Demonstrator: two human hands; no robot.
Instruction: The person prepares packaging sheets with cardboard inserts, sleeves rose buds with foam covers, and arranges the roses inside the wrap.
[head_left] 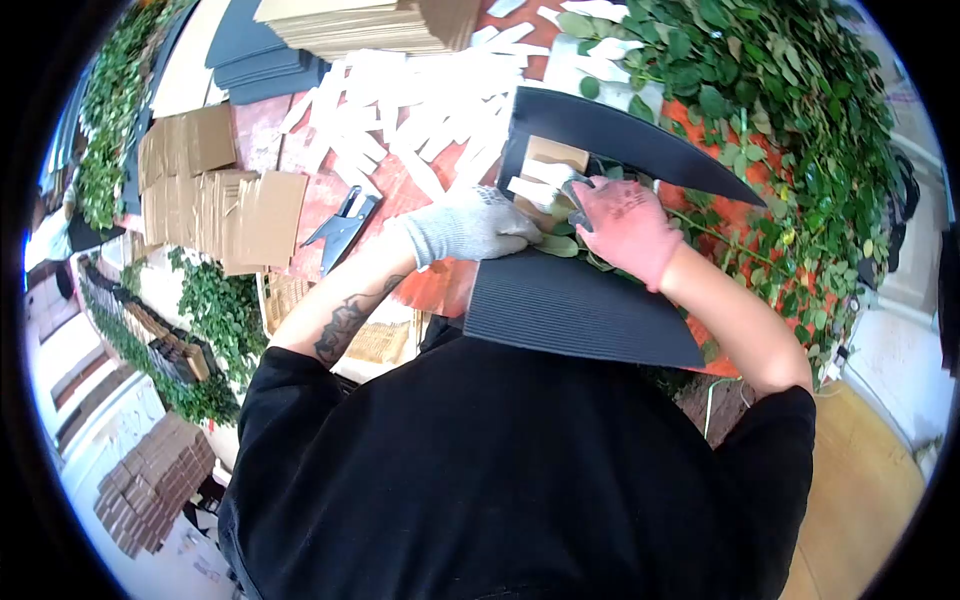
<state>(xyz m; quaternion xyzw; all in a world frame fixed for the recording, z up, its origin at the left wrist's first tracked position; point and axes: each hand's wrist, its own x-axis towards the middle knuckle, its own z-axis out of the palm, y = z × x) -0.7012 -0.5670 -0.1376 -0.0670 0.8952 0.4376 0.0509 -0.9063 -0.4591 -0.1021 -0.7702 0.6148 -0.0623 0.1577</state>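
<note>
A dark corrugated sheet [580, 312] lies bent open in front of me, its far flap [625, 140] raised. Between the two flaps are green leaves [558, 245], a brown cardboard piece [556, 152] and pale white pieces [540, 188]. My left hand [488, 230], in a grey glove, is closed at the sheet's left end beside the leaves; what its fingers grip is hidden. My right hand [622, 222], in a pink glove with dark fingertips, curls its fingers over the leaves and pale pieces inside the sheet. Its exact hold cannot be made out.
A stapler-like tool [350, 228] lies left of my left hand. White strips [430, 120] are scattered across the red table [400, 185]. Cardboard pieces [225, 215], dark sheets [262, 55] and a cardboard stack [375, 28] lie beyond. Leafy stems [760, 80] pile up on the right.
</note>
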